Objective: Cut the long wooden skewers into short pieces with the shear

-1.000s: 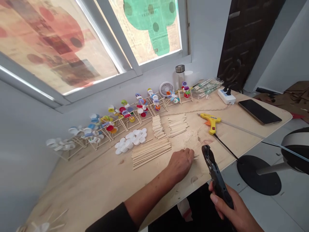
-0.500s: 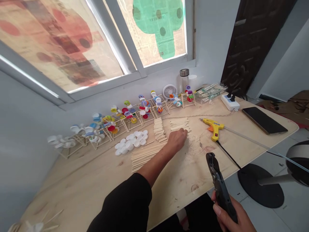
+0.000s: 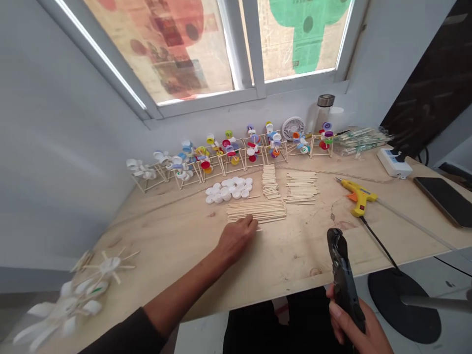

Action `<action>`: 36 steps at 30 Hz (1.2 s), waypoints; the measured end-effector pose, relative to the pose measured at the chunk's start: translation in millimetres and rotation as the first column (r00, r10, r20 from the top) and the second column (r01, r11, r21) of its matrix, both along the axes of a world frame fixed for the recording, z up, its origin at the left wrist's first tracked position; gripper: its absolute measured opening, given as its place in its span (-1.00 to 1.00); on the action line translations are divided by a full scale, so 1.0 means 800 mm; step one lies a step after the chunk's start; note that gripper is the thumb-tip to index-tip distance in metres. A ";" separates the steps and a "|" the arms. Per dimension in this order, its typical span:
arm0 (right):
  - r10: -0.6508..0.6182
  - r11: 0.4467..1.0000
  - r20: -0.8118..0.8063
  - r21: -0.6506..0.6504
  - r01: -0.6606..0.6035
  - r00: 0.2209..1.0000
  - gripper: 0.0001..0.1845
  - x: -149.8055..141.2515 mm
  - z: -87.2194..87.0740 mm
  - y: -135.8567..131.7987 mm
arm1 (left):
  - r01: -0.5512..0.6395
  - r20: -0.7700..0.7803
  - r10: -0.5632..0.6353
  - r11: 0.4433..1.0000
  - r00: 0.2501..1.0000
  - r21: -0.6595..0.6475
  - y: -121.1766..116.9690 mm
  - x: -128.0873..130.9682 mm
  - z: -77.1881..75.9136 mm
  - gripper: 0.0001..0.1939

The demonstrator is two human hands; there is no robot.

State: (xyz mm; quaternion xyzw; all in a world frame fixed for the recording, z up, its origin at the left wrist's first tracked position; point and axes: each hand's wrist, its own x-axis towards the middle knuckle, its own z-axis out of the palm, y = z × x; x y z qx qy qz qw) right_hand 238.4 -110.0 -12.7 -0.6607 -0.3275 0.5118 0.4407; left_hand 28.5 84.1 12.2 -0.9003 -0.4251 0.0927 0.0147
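My left hand (image 3: 238, 238) is closed in a pinch at the front edge of a row of long thin wooden sticks (image 3: 258, 209). The end of one wooden stick (image 3: 259, 230) pokes out beside its fingertips. In my right hand (image 3: 356, 322), over the table's front edge, are black pliers (image 3: 343, 280), jaws pointing up and away. Beyond the long sticks lie two piles of shorter sticks, a narrow pile (image 3: 270, 182) and a wider pile (image 3: 301, 188). White bottle caps (image 3: 228, 191) are gathered to the left of them.
Along the wall stand several stick frames with coloured cap wheels (image 3: 230, 147). A yellow glue gun (image 3: 359, 196), a phone (image 3: 446, 199) and a power strip (image 3: 394, 163) lie at right. White wheels (image 3: 110, 265) sit at the left corner. A fan (image 3: 293, 129) and bottle (image 3: 324, 110) stand behind.
My left hand has moved from the wider short-stick pile leftward and nearer, to the long sticks. The view has swung left, showing the white wheels. My right hand still holds the pliers.
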 end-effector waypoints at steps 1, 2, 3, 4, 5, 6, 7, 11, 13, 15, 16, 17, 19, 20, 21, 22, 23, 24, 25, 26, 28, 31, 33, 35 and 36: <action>0.008 1.000 -0.005 0.001 -0.008 1.000 -0.58 -0.005 0.000 0.002 | 0.003 -0.021 -0.002 1.000 1.000 0.010 0.003 -0.009 -0.001 -0.83; 0.015 1.000 -0.007 0.001 -0.015 1.000 -0.57 -0.011 0.001 0.003 | 0.012 -0.031 -0.011 1.000 0.999 0.015 0.005 -0.016 -0.002 -0.82; 0.024 1.000 -0.002 0.002 -0.024 1.000 -0.56 -0.016 0.003 0.004 | 0.023 -0.028 -0.022 1.000 0.999 0.015 0.008 -0.019 -0.003 -0.81; 0.035 0.999 0.009 0.003 -0.035 0.999 -0.54 -0.021 0.004 0.005 | 0.034 -0.016 -0.034 0.999 0.999 0.014 0.009 -0.020 -0.004 -0.80; 0.046 0.999 0.025 0.005 -0.046 0.999 -0.53 -0.025 0.006 0.004 | 0.043 0.001 -0.043 0.999 0.999 0.013 0.011 -0.020 -0.005 -0.80; 0.059 0.998 0.042 0.009 -0.060 0.997 -0.53 -0.029 0.007 0.004 | 0.052 0.022 -0.052 0.999 0.998 0.012 0.011 -0.019 -0.005 -0.80; 0.071 0.997 0.059 0.015 -0.072 0.996 -0.53 -0.032 0.008 0.003 | 0.059 0.043 -0.060 0.998 0.997 0.012 0.011 -0.018 -0.006 -0.80; 0.072 0.997 0.089 0.026 -0.075 0.993 -0.56 -0.038 0.015 0.002 | 0.065 0.119 -0.065 0.998 0.991 0.010 0.005 -0.021 -0.002 -0.81; 0.059 0.997 0.104 0.053 -0.064 0.993 -0.60 -0.038 0.023 0.007 | 0.033 0.231 -0.021 0.998 0.973 -0.047 -0.004 -0.026 0.004 -0.86; 0.076 0.991 0.149 0.094 -0.091 0.986 -0.66 -0.040 0.036 0.018 | 0.008 0.444 0.094 0.975 0.891 -0.222 -0.015 -0.029 0.009 -0.91; 0.115 0.985 0.163 0.108 -0.134 0.980 -0.69 -0.041 0.042 0.027 | 0.030 0.556 0.182 0.936 0.811 -0.351 -0.022 -0.030 0.012 -0.93; 0.124 0.979 0.184 0.135 -0.150 0.975 -0.71 -0.043 0.048 0.036 | 0.083 0.640 0.288 0.871 0.713 -0.485 -0.029 -0.029 0.014 -0.96; 0.123 0.964 0.211 0.207 -0.167 0.970 -0.74 -0.049 0.058 0.059 | 0.242 0.684 0.498 0.685 0.533 -0.687 -0.041 -0.026 0.016 -0.91; 0.098 0.957 0.214 0.247 -0.151 0.972 -0.74 -0.053 0.060 0.070 | 0.322 0.663 0.587 0.585 0.466 -0.744 -0.047 -0.024 0.016 -0.86; 0.080 0.950 0.222 0.278 -0.142 0.972 -0.75 -0.057 0.061 0.081 | 0.390 0.628 0.656 0.495 0.418 -0.776 -0.052 -0.021 0.016 -0.81; 0.074 0.941 0.234 0.306 -0.146 0.969 -0.76 -0.061 0.060 0.090 | 0.448 0.594 0.704 0.419 0.389 -0.790 -0.056 -0.019 0.016 -0.77; 0.070 0.930 0.247 0.334 -0.152 0.967 -0.78 -0.066 0.059 0.098 | 0.497 0.567 0.734 0.358 0.374 -0.791 -0.060 -0.017 0.016 -0.74; 0.070 0.921 0.258 0.355 -0.162 0.964 -0.79 -0.070 0.057 0.105 | 0.537 0.547 0.753 0.310 0.366 -0.785 -0.063 -0.016 0.016 -0.73; 0.056 0.917 0.250 0.371 -0.149 0.967 -0.77 -0.073 0.054 0.110 | 0.568 0.529 0.768 0.268 0.362 -0.778 -0.066 -0.015 0.016 -0.74; 0.039 0.916 0.234 0.380 -0.128 0.972 -0.75 -0.075 0.052 0.113 | 0.591 0.509 0.782 0.231 0.360 -0.773 -0.068 -0.013 0.016 -0.76; 0.003 0.919 0.247 0.381 -0.100 0.969 -0.74 -0.079 0.049 0.118 | 0.624 0.461 0.815 0.164 0.351 -0.764 -0.071 -0.011 0.016 -0.82; -0.047 0.902 0.314 0.420 -0.095 0.948 -0.81 -0.080 0.048 0.123 | 0.670 0.401 0.853 0.083 0.335 -0.737 -0.074 -0.008 0.014 -0.86; -0.085 0.884 0.326 0.461 -0.080 0.942 -0.83 -0.081 0.049 0.126 | 0.697 0.366 0.859 0.016 0.358 -0.717 -0.075 -0.006 0.012 -0.81; -0.089 0.872 0.299 0.484 -0.070 0.950 -0.81 -0.081 0.049 0.129 | 0.710 0.328 0.853 -0.070 0.407 -0.700 -0.076 -0.006 0.010 -0.77; -0.082 0.869 0.282 0.489 -0.070 0.956 -0.80 -0.081 0.049 0.130 | 0.713 0.312 0.847 -0.107 0.431 -0.693 -0.076 -0.006 0.009 -0.76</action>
